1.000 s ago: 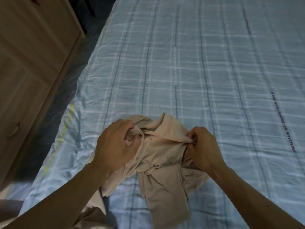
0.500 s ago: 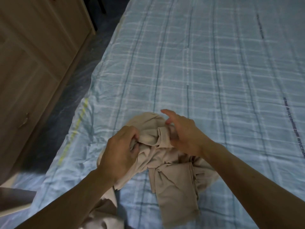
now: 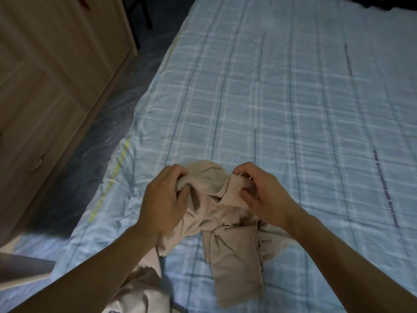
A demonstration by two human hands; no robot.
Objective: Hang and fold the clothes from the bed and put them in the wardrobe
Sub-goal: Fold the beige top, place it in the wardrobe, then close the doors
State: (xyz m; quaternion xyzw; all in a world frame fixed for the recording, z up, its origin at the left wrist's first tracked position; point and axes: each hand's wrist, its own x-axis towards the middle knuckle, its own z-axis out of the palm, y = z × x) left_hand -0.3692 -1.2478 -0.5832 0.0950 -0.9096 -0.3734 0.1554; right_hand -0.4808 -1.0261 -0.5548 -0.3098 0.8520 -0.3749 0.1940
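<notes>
Beige shirt (image 3: 234, 256) lies lengthwise on bed (image 3: 270, 98), collar end pointing away from the person. L hand (image 3: 162, 199) & R hand (image 3: 266, 195) each pinch its top edge; the rest trails nearer.

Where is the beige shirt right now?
In the head view, the crumpled beige shirt lies low in the middle on the blue checked bedsheet, gripped by the left hand and right hand.

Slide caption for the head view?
Left hand and right hand each grip the upper edge of a crumpled beige shirt on the blue plaid bed, beside the wooden wardrobe.
</notes>
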